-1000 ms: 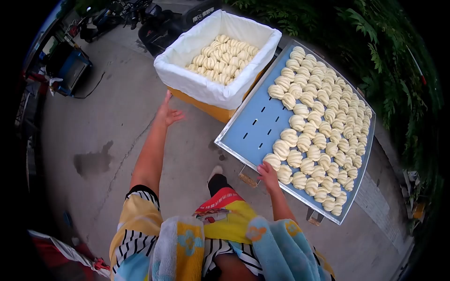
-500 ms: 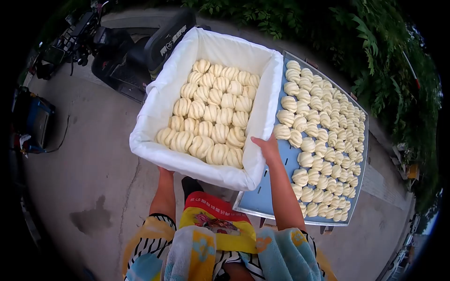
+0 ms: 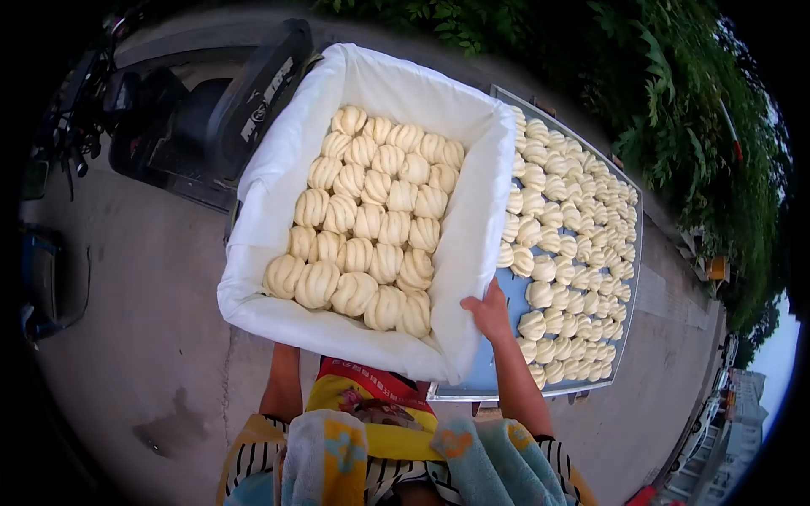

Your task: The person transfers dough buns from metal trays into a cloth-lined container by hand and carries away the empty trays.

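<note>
A deep box lined with white cloth (image 3: 278, 316) is held in front of my body, with rows of twisted dough buns (image 3: 369, 221) inside. My right hand (image 3: 489, 310) grips the box's right side, thumb against the cloth. The fingers of my left hand are hidden beneath the near left side of the box; only the forearm (image 3: 283, 384) shows. To the right is a blue tray with a metal rim (image 3: 620, 346), bearing many more twisted buns (image 3: 582, 228). The box overlaps the tray's left part in view.
A black scooter (image 3: 181, 126) stands at the upper left. A blue object (image 3: 38, 278) with a cable is on the paved ground at the far left. Green foliage (image 3: 675, 93) lines the upper right, and vehicles and a building show at the lower right.
Both hands have taken hold of the box, which has come nearer to my body and tilted towards me. My right hand has left the tray's edge. The view has turned.
</note>
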`<state>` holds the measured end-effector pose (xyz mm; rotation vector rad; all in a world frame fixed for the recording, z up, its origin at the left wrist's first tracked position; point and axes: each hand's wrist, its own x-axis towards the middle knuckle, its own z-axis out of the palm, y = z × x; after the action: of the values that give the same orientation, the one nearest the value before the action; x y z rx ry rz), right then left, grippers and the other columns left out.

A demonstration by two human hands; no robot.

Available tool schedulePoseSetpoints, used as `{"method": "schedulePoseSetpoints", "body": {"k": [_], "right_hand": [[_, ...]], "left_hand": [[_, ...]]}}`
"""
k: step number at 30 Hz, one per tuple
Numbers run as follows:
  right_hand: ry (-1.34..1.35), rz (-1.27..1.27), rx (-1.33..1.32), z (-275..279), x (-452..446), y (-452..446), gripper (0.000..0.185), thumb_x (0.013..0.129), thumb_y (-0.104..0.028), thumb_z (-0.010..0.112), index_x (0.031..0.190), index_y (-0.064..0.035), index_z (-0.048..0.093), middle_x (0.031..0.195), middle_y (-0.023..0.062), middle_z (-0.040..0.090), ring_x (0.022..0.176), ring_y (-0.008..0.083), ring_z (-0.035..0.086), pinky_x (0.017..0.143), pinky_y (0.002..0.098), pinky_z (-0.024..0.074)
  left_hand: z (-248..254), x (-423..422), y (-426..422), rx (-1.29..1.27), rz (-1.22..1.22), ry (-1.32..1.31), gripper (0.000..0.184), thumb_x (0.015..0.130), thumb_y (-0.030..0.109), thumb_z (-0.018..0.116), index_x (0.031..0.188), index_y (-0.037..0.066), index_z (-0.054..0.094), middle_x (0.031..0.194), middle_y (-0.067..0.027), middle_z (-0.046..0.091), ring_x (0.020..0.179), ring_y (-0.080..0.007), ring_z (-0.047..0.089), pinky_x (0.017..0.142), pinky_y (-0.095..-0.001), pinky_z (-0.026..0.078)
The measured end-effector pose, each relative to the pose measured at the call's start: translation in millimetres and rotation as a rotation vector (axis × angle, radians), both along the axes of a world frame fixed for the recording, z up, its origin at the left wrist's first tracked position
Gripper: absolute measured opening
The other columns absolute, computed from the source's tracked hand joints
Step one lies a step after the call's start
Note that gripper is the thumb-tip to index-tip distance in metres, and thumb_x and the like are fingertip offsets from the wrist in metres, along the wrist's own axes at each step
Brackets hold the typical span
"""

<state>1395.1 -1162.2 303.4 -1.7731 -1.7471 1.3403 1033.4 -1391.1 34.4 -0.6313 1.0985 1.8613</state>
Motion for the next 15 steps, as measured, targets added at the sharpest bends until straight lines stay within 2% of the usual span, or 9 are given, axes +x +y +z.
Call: {"method": "schedulePoseSetpoints", "body": {"k": [5,7,8,10,11,12,13,14,15], "right_hand": [[-0.122,0.011,0.036,-9.2,-8.4,-1.1,0.070,0.072,-0.017,0.068,0.132,0.0077,0.042,0.111,0.0281,0.066,0.104,0.0406,0.065,0.093,0.0416,0.0498],[-0.055,0.050,-0.128,9.5,-6.2,5.8,0.078,0.078,-0.021,0.073,0.141,0.0066,0.037,0.129,0.0254,0.058,0.120,0.0335,0.057,0.101,0.0384,0.0451],[0.131,0.025,-0.140,-1.0,5.7,-7.4,0.079,0.081,-0.023,0.073,0.143,0.0055,0.035,0.135,0.0244,0.053,0.125,0.0325,0.053,0.103,0.0385,0.0431],[0.511,-0.012,-0.121,-25.5,34.2,-24.6,0.080,0.086,-0.027,0.072,0.148,0.0033,0.031,0.146,0.0224,0.043,0.135,0.0306,0.043,0.108,0.0388,0.0390],[0.549,-0.004,-0.179,-18.5,55.0,-44.1,0.080,0.090,-0.029,0.070,0.152,-0.0018,0.027,0.155,0.0168,0.032,0.142,0.0290,0.034,0.112,0.0401,0.0346],[0.395,-0.016,-0.176,-19.8,82.1,-65.0,0.080,0.089,-0.030,0.071,0.152,-0.0025,0.029,0.154,0.0169,0.035,0.140,0.0294,0.036,0.111,0.0406,0.0358],[0.245,-0.026,-0.179,-27.9,113.7,-83.5,0.080,0.088,-0.032,0.072,0.151,-0.0032,0.032,0.153,0.0170,0.037,0.139,0.0297,0.039,0.110,0.0410,0.0369],[0.128,-0.051,-0.109,-40.1,147.0,-107.5,0.079,0.086,-0.034,0.074,0.148,-0.0033,0.036,0.149,0.0193,0.041,0.136,0.0345,0.041,0.110,0.0411,0.0368],[0.012,-0.077,-0.043,-54.7,181.7,-132.5,0.077,0.085,-0.036,0.075,0.146,-0.0034,0.040,0.146,0.0216,0.045,0.134,0.0392,0.044,0.110,0.0412,0.0366]], "left_hand": [[-18.7,3.8,-7.0,0.093,-0.133,0.047,0.060,0.097,0.055,0.045,0.139,0.012,0.047,0.137,-0.0141,0.052,0.123,-0.0327,0.053,0.103,-0.0498,0.045],[-9.5,14.8,-8.9,0.146,-0.212,0.061,0.058,0.098,0.053,0.045,0.138,0.012,0.049,0.136,-0.0147,0.052,0.122,-0.0322,0.054,0.102,-0.0490,0.046],[-7.8,27.0,-19.5,0.156,-0.258,0.045,0.057,0.098,0.052,0.045,0.138,0.012,0.049,0.135,-0.0149,0.053,0.121,-0.0319,0.054,0.102,-0.0487,0.046],[-5.9,53.8,-45.5,-0.018,-0.405,-0.020,0.055,0.099,0.051,0.045,0.137,0.011,0.050,0.134,-0.0154,0.053,0.120,-0.0314,0.055,0.102,-0.0479,0.047],[-5.0,67.7,-60.1,-0.227,-0.566,-0.058,0.047,0.098,0.043,0.050,0.131,0.009,0.052,0.127,-0.0133,0.058,0.114,-0.0280,0.058,0.093,-0.0436,0.051],[-7.4,80.6,-76.6,-0.411,-0.730,-0.123,0.039,0.098,0.036,0.055,0.126,0.008,0.054,0.119,-0.0111,0.062,0.107,-0.0246,0.062,0.084,-0.0393,0.056],[17.3,102.4,-80.4,-0.340,-0.959,-0.145,0.028,0.096,0.023,0.060,0.119,0.007,0.056,0.103,-0.0102,0.065,0.088,-0.0199,0.065,0.074,-0.0320,0.056],[48.1,129.7,-75.3,-0.440,-1.260,-0.028,0.024,0.095,0.020,0.061,0.113,0.005,0.060,0.094,-0.0086,0.067,0.075,-0.0193,0.066,0.070,-0.0290,0.054],[72.8,155.1,-71.4,-0.346,-1.526,0.116,0.023,0.095,0.021,0.062,0.110,0.004,0.062,0.090,-0.0082,0.067,0.072,-0.0185,0.066,0.069,-0.0287,0.054]]}}
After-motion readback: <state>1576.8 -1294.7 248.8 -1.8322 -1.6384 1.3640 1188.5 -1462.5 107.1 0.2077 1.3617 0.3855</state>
